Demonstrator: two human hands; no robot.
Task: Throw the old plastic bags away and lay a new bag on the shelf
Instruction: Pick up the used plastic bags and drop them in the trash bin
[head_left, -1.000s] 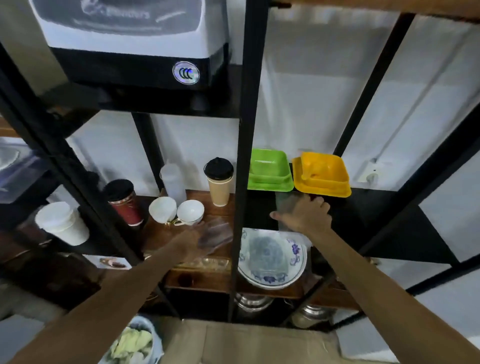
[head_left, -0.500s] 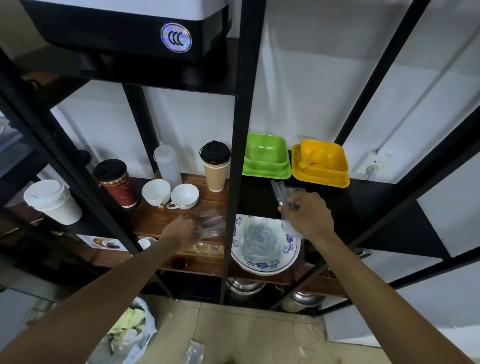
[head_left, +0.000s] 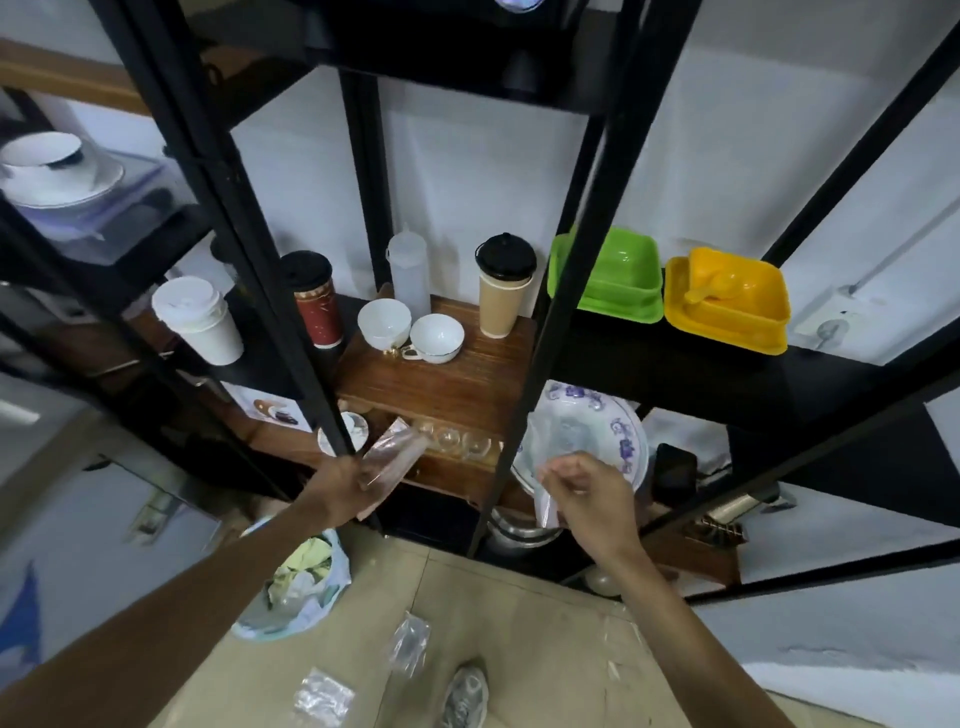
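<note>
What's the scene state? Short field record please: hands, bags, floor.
left hand: holds a clear plastic bag
right hand: pinches a second clear bag
floor: two crumpled clear bags, one shoe
trash bag: open, on the floor below the left hand
black shelf: green tray, yellow tray

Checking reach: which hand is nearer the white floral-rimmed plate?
Right. The right hand overlaps the white floral-rimmed plate; the left hand is beyond the post.
</note>
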